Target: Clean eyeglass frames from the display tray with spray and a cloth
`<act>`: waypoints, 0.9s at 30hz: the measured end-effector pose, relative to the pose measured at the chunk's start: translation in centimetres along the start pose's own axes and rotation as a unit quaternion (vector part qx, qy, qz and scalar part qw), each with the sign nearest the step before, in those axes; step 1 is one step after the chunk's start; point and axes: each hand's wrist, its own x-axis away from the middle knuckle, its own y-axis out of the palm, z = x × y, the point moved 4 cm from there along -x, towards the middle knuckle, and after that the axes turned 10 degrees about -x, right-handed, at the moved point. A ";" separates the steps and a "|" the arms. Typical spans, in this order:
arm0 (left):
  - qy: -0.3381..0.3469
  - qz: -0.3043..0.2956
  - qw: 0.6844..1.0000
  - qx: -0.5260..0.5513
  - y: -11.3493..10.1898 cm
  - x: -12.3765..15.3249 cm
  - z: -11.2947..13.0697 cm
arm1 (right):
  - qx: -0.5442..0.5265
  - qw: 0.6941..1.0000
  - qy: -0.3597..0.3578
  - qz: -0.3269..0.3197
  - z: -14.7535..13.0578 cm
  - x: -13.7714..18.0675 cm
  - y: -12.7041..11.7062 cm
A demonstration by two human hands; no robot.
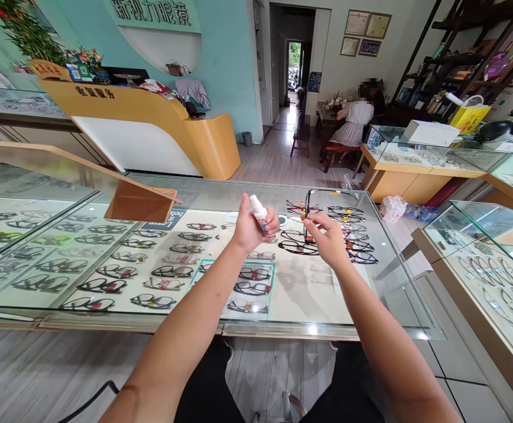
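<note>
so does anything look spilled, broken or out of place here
Nothing looks spilled or broken near the left hand holding a white bottle or the right hand holding dark glasses. A crumpled plastic bag does look untidy, lying loose on the floor beside the wooden display cabinet rather than put away.

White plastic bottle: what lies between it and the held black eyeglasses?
In the head view, the left hand's fingers, then open air above the clear glass display case.
</note>
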 end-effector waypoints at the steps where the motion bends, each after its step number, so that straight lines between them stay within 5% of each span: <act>1: -0.009 -0.019 1.000 0.004 0.4 0.1 -0.2 | -0.011 1.000 0.004 -0.009 -0.1 0.1 0.2; 5: -0.004 -0.066 0.998 -0.018 1.3 -0.2 -1.2 | -0.071 0.995 0.047 -0.050 -0.4 0.4 0.9; 17: 0.007 0.035 0.992 -0.119 1.2 -1.0 -3.5 | -0.125 0.975 0.096 -0.155 -0.3 1.0 2.3; 27: 0.012 -0.065 0.986 -0.153 2.1 -0.8 -3.6 | -0.194 0.971 0.122 -0.061 0.1 0.3 1.0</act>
